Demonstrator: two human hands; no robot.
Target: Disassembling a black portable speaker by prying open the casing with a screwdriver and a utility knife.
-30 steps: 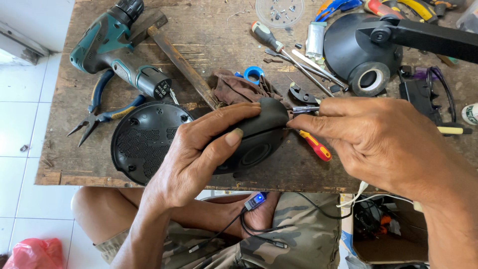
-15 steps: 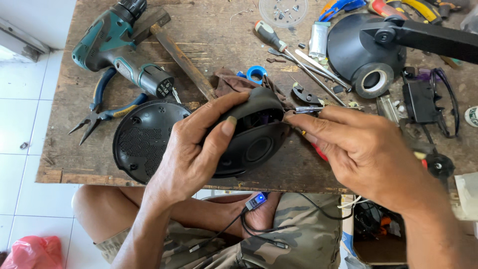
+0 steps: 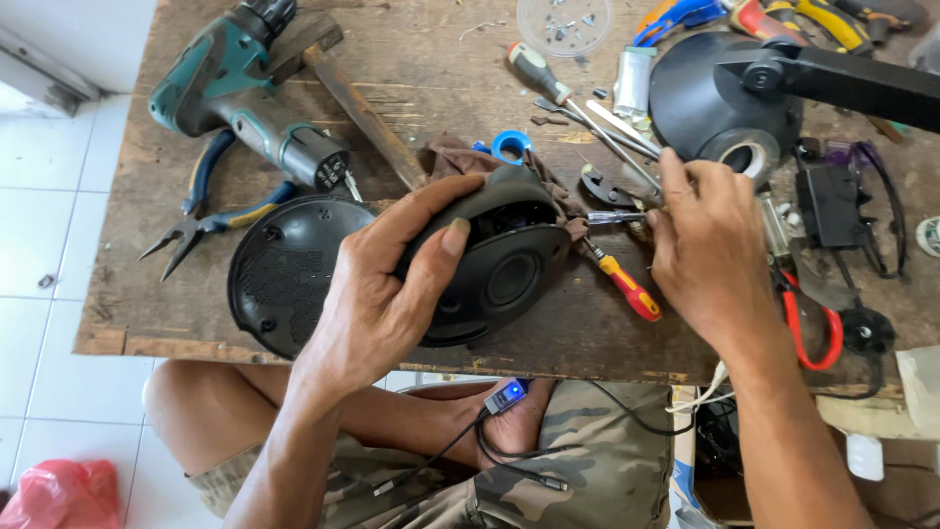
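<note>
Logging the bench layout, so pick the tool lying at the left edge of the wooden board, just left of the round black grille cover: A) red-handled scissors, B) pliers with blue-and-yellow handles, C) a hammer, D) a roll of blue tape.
B: the pliers with blue-and-yellow handles lie at the board's left edge, beside the black grille cover and below the green cordless drill.

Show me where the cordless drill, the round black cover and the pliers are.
cordless drill (image 3: 240, 98), head view, on its green body
round black cover (image 3: 284, 274), head view, on its ribbed centre
pliers (image 3: 201, 220), head view, near the joint
</note>
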